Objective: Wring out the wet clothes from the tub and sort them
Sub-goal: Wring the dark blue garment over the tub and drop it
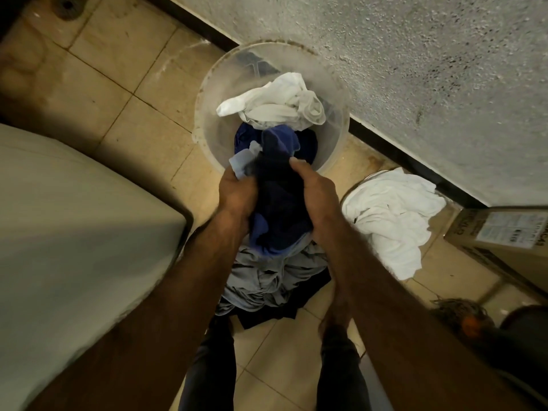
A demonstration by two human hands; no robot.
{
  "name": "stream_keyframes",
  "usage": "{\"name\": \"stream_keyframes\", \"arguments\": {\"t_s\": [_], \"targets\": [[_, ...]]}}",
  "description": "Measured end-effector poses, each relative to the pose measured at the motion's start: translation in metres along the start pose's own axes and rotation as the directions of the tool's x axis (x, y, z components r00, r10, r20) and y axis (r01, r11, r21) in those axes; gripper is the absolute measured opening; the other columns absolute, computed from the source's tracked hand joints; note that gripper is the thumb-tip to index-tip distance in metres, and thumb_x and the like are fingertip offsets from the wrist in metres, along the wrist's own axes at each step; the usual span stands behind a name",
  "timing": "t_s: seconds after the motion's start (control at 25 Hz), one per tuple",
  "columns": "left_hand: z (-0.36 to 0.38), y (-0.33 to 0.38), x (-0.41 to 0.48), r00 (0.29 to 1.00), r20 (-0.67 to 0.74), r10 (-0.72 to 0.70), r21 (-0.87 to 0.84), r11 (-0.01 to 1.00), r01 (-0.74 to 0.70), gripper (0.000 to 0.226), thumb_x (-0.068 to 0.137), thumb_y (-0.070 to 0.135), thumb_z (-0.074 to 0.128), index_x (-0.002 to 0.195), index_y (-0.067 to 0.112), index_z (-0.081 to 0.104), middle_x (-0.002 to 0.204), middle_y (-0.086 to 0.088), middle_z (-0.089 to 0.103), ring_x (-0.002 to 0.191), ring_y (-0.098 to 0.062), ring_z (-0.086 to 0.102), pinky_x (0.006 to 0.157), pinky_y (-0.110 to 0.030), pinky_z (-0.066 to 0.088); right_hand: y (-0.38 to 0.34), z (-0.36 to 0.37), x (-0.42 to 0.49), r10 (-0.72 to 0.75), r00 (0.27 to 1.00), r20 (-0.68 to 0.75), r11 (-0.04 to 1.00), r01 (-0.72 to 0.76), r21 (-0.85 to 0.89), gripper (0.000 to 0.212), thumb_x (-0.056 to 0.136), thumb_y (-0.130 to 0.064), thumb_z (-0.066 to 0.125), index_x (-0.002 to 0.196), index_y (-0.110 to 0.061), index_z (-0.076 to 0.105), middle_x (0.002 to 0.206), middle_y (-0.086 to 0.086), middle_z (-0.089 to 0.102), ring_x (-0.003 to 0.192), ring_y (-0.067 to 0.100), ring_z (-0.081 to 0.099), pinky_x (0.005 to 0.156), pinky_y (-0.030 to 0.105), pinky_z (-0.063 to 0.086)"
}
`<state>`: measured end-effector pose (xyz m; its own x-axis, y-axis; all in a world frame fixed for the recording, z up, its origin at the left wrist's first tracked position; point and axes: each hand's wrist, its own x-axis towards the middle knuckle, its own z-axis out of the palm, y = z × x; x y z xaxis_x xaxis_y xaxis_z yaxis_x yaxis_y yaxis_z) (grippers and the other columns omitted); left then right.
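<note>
Navy garment bunched just over the near rim of the clear tub, left hand and right hand each with fingers clamped round it, seemingly to twist water out; white pile sits right on the floor, grey-and-dark pile beneath, apparently sorted by colour

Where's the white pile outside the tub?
In the head view, the white pile sits at right, between the tub and the cardboard box.
</note>
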<state>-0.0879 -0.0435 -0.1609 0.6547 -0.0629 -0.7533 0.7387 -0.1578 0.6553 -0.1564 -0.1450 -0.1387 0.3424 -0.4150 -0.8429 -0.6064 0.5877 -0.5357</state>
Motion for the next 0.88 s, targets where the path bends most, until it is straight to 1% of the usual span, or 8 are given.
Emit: {"name": "stream_keyframes", "arguments": {"t_s": [0.16,0.24,0.36,0.48,0.6,0.68,0.8,0.88], "targets": [[0.009,0.028,0.012,0.970,-0.156,0.189,0.106,0.979,-0.174,0.033,0.096,0.011,0.058,0.128,0.003,0.060,0.112,-0.012,0.069,0.096,-0.024,0.067,0.085,-0.032,0.054,-0.006,-0.001,0.010,-0.167,0.980,-0.111,0.983,0.174,0.061,0.030,0.084,-0.037,0.078,0.086,-0.007,0.073,0.090,0.013,0.076,0.089,0.030,0.074,0.087,0.045,0.061],[0.010,0.041,0.024,0.946,-0.160,0.281,0.223,0.944,-0.243,0.033,0.102,0.007,0.047,0.133,-0.003,0.053,0.125,-0.024,0.061,0.110,-0.029,0.061,0.090,-0.028,0.046,-0.012,0.001,0.010,-0.203,0.965,-0.168,0.975,0.214,0.052,0.030,0.089,-0.034,0.073,0.068,-0.015,0.062,0.075,0.008,0.068,0.074,0.021,0.067,0.075,0.036,0.056],[0.007,0.039,0.021,0.971,-0.178,0.161,0.197,0.972,-0.125,0.038,0.103,0.024,0.049,0.135,0.005,0.054,0.129,-0.021,0.062,0.113,-0.029,0.062,0.099,-0.035,0.049,-0.013,0.003,0.004,-0.272,0.941,-0.199,0.962,0.273,-0.020,0.032,0.096,-0.031,0.066,0.071,-0.016,0.053,0.070,-0.001,0.055,0.064,0.008,0.052,0.067,0.028,0.044],[0.009,0.031,0.004,0.991,-0.130,0.023,0.176,0.984,0.000,0.041,0.098,0.040,0.055,0.128,0.012,0.061,0.121,-0.009,0.067,0.108,-0.025,0.066,0.097,-0.039,0.054,-0.010,0.013,-0.001,-0.445,0.889,-0.108,0.894,0.436,-0.100,0.016,0.101,-0.026,0.059,0.095,-0.011,0.060,0.081,-0.003,0.058,0.065,-0.003,0.052,0.064,0.020,0.044],[0.012,0.026,0.000,0.998,-0.062,0.004,0.191,0.982,0.008,0.038,0.098,0.048,0.050,0.117,0.017,0.062,0.104,0.001,0.068,0.101,-0.019,0.065,0.083,-0.029,0.055,-0.007,0.015,-0.002,-0.386,0.921,-0.056,0.920,0.381,-0.089,0.014,0.103,-0.019,0.054,0.109,-0.013,0.066,0.090,-0.004,0.065,0.076,0.000,0.059,0.068,0.017,0.050],[0.007,0.024,-0.001,0.995,-0.099,0.010,0.171,0.985,0.007,0.036,0.097,0.052,0.051,0.110,0.020,0.061,0.095,0.004,0.066,0.097,-0.020,0.066,0.080,-0.029,0.055,-0.004,0.013,0.000,-0.367,0.930,-0.031,0.927,0.363,-0.090,0.018,0.103,-0.016,0.053,0.106,-0.014,0.070,0.098,0.006,0.071,0.084,0.012,0.066,0.074,0.023,0.054],[-0.002,0.018,0.003,0.973,-0.231,-0.021,0.252,0.964,0.081,0.066,0.089,0.060,0.056,0.134,0.013,0.051,0.128,-0.006,0.059,0.116,-0.027,0.059,0.099,-0.039,0.050,0.000,0.000,0.006,-0.358,0.930,-0.079,0.926,0.343,-0.158,0.022,0.102,-0.012,0.053,0.093,-0.004,0.071,0.089,0.016,0.069,0.075,0.020,0.063,0.069,0.029,0.048],[-0.007,0.018,0.003,0.951,-0.303,0.061,0.330,0.943,0.045,0.075,0.080,0.066,0.058,0.136,0.017,0.050,0.137,-0.008,0.054,0.119,-0.029,0.057,0.102,-0.042,0.049,0.005,-0.003,0.011,-0.330,0.942,-0.066,0.939,0.320,-0.128,0.021,0.101,-0.011,0.053,0.090,-0.004,0.069,0.091,0.019,0.070,0.078,0.019,0.061,0.070,0.029,0.050]]}}
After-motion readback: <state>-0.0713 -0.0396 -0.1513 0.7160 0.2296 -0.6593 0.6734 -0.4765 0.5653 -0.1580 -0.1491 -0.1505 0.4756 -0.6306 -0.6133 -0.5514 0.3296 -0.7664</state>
